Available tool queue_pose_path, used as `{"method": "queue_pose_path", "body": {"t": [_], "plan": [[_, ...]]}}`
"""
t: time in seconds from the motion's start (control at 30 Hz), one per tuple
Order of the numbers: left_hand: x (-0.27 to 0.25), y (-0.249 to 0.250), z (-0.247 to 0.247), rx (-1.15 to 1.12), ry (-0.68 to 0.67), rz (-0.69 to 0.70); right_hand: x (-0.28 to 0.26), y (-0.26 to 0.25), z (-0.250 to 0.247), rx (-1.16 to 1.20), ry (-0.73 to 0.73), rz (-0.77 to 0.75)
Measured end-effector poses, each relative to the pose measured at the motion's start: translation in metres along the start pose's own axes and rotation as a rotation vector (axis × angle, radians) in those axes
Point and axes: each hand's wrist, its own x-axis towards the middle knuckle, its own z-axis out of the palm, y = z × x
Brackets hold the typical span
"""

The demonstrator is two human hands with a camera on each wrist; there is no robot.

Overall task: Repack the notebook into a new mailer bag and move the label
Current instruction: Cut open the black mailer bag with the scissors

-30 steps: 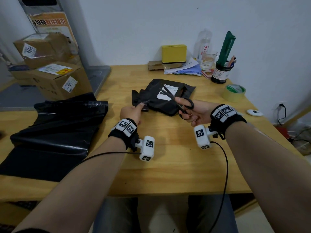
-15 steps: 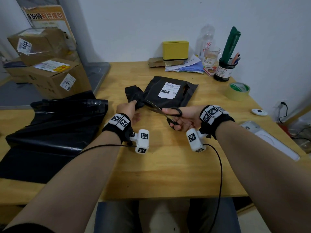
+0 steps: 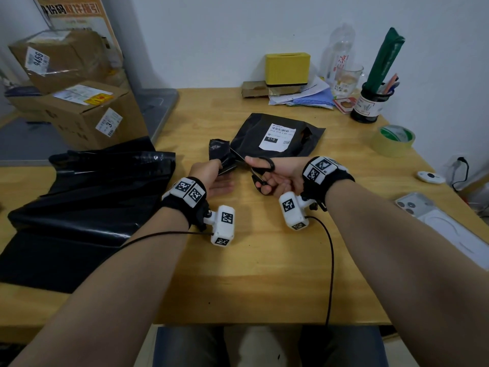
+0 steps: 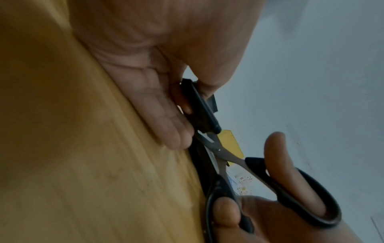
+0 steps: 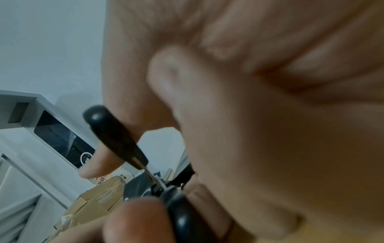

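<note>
One black mailer bag point(image 3: 267, 139) lies flat on the desk point(image 3: 264, 274), carrying one white label point(image 3: 277, 136) on its upper face. One pair of black-handled scissors point(image 3: 258, 169) sits at the bag's near left corner. One larger sheet of black plastic point(image 3: 87, 207) is spread left of the bag, partly off the desk edge. Two cardboard boxes point(image 3: 92, 112) stand beyond that sheet, and one roll of tape point(image 3: 393, 140) lies to the right of the bag.

The left hand point(image 3: 211, 176) reaches in palm-up at the bag's near left corner, its thumb and fingers point(image 4: 172, 131) pinching a crumpled flap point(image 3: 221, 152) of the bag. The right hand point(image 3: 275, 176) holds the scissors just to the right of that flap, thumb through one handle loop and fingers curled through the other, blades pointing toward the pinched plastic.

Both forearms stretch forward from the near edge of the desk, each wearing a black wrist strap.

The notebook is not visible; whether it is inside the bag cannot be told. The blade tips are hidden among the black plastic, and the right wrist view is mostly filled by a blurred palm.
</note>
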Motion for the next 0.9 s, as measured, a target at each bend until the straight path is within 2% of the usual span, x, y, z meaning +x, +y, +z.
{"method": "queue_pose_path", "body": {"t": [0.2, 0.33, 0.43, 0.73, 0.9], "plan": [[0.006, 0.005, 0.005, 0.16, -0.038, -0.011, 0.012, -0.009, -0.001, -0.023, -0.005, 0.044], [0.011, 0.009, 0.007, 0.241, -0.069, -0.04, 0.01, -0.014, 0.002, 0.023, 0.034, -0.037], [0.014, 0.012, 0.007, 0.297, -0.101, -0.06, 0.012, -0.014, -0.001, 0.025, 0.013, -0.034], [0.016, 0.015, 0.007, 0.325, -0.113, -0.084, 0.02, -0.015, -0.005, 0.025, -0.001, -0.049], [0.017, 0.014, 0.005, 0.335, -0.155, -0.082, 0.028, -0.016, -0.003, -0.025, 0.05, -0.016]]}}
